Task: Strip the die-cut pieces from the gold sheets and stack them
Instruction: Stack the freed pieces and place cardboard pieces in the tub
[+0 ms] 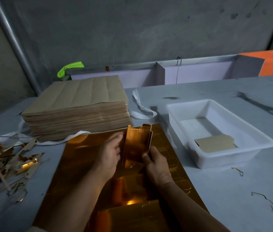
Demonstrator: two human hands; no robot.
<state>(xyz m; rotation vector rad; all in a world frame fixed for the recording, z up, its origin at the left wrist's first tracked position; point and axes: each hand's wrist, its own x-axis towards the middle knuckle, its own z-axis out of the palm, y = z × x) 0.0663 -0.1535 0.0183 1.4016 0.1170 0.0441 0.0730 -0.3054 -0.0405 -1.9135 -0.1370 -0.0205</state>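
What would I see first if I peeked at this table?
The shiny gold piece, held up in the middle by the left hand and the right hand, above the big gold sheet lying beneath. Next, the tall stack of brown sheets behind on the left, the messy scrap pile at the far left edge, and the white tray on the right with one brown piece in it.

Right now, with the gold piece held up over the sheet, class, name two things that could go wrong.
1. The right hand pinches the die-cut piece near one corner, so it might crease along its perforated lines.
2. The scrap pile lies beside the gold sheet, so trimmings could get mixed in with good pieces.
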